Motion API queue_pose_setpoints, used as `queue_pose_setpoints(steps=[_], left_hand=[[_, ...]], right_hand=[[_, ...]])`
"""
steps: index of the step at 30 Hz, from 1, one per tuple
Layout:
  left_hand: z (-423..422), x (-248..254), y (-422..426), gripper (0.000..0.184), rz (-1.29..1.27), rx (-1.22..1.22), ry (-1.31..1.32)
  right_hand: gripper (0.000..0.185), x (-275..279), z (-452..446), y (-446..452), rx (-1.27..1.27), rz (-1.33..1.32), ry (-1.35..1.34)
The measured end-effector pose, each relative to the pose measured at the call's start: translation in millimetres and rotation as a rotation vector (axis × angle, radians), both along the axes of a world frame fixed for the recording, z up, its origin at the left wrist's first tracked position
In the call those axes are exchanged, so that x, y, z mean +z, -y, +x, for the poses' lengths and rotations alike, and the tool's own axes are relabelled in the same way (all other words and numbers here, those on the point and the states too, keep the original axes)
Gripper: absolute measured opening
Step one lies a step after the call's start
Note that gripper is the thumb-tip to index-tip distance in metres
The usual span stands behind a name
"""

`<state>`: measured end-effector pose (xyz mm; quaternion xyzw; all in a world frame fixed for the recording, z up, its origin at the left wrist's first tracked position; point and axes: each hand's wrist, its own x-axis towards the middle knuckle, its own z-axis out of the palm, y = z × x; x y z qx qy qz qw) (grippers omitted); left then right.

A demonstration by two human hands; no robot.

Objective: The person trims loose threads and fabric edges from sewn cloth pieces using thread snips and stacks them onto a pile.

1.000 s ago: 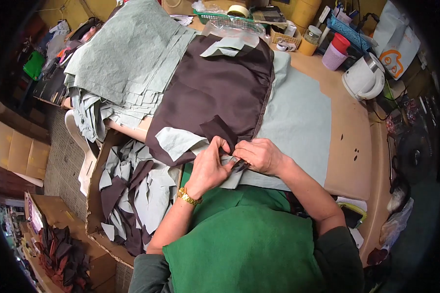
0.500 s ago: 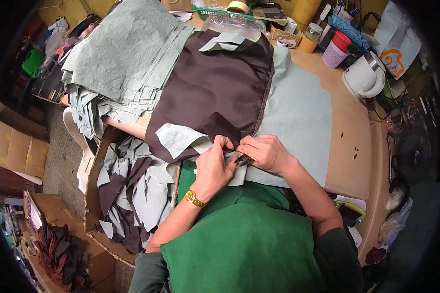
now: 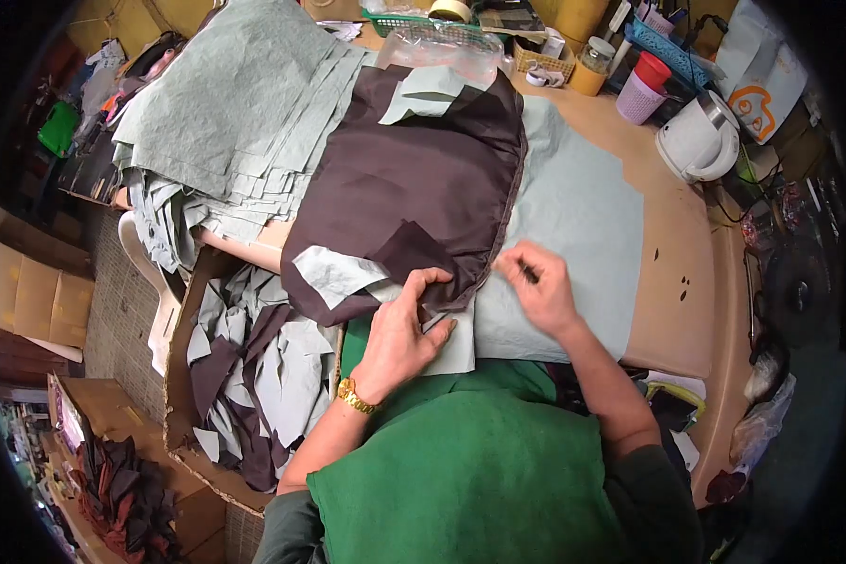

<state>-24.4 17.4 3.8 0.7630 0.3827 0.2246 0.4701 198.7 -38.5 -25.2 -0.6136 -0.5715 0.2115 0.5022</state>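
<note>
Near the table's front edge, my left hand [image 3: 406,324] grips the lower corner of a dark brown fabric piece [image 3: 414,179]; its index finger lies on top and its thumb is lower, by the pale fabric. My right hand [image 3: 542,287] is just right of that corner, apart from it, fingers curled and pinched. A small dark tool [image 3: 528,273] shows inside the right hand; its kind is mostly hidden. Under the brown piece lies a pale grey-green fabric sheet [image 3: 583,216]. A pale scrap [image 3: 334,274] and a dark brown flap [image 3: 409,249] rest near my left hand.
A stack of pale fabric pieces [image 3: 226,103] lies at the back left. Below it stands a cardboard box [image 3: 180,376] of fabric scraps. A white kettle [image 3: 696,141], a pink cup [image 3: 639,99] and a green basket [image 3: 385,21] stand along the back and right.
My right hand has moved right, away from the fabric corner and my left hand, with the dark tool in it. The left hand stays at the corner, its fingers more spread.
</note>
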Motion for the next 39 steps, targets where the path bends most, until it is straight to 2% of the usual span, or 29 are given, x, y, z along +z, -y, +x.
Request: queue_pose_setpoints(steps=[2, 4, 6, 8, 9, 12, 14, 16, 17, 21, 23, 27, 30, 32, 33, 35, 36, 39], left_hand=[[0, 3, -1, 0.049, -0.040, 0.011, -0.006], [1, -1, -4, 0.044, 0.064, -0.017, -0.074], [6, -9, 0, 0.039, 0.058, -0.033, 0.001], [10, -10, 2, 0.034, 0.164, -0.028, 0.048], [12, -9, 3, 0.034, 0.162, -0.030, 0.049], [12, -8, 4, 0.031, 0.214, -0.026, -0.017], [10, -15, 4, 0.029, 0.417, -0.033, -0.049], [6, -11, 7, 0.030, 0.455, -0.039, -0.125], [4, -8, 9, 0.031, 0.490, -0.045, -0.197], [-1, 2, 11, 0.033, 0.414, -0.159, -0.164], [1, 9, 12, 0.034, 0.229, -0.201, -0.145], [14, 1, 9, 0.030, 0.316, -0.134, -0.100], [18, -13, 6, 0.022, 0.395, -0.055, 0.033], [17, -10, 5, 0.016, 0.390, -0.017, 0.057], [16, -4, 5, 0.013, 0.374, 0.001, 0.037], [13, -5, 2, 0.012, 0.391, -0.001, 0.027], [11, -6, 1, 0.011, 0.406, -0.007, 0.018], [9, -4, -1, 0.013, 0.413, -0.001, -0.031]], right_hand=[[0.008, -7, 6, 9, 0.021, -0.065, 0.059], [0.007, -17, 27, 10, 0.142, -0.049, 0.332], [0.011, -16, 38, 9, 0.098, -0.089, 0.255], [0.019, 11, 31, 8, 0.088, -0.150, 0.088], [0.024, 20, 20, 11, 0.155, -0.158, -0.030], [0.024, 23, -13, 9, 0.199, -0.093, 0.114], [0.023, 3, -19, 2, 0.210, -0.083, 0.045], [0.022, -3, -21, -3, 0.092, -0.277, -0.134], [0.023, -6, -22, -5, 0.080, -0.271, -0.155], [0.022, -9, -21, -4, 0.062, -0.288, -0.141], [0.022, -10, -19, -3, 0.093, -0.265, -0.125], [0.021, -15, -20, -2, 0.121, -0.215, -0.147], [0.018, -17, -21, -2, 0.098, -0.203, -0.115], [0.007, -18, -27, 0, 0.039, -0.013, -0.229], [0.007, -16, -29, 3, 0.040, -0.011, -0.229], [0.012, -6, -34, 12, 0.044, 0.158, -0.115], [0.012, -3, -36, 17, 0.049, 0.157, -0.114], [0.019, -2, -39, 26, 0.182, 0.193, 0.103]])
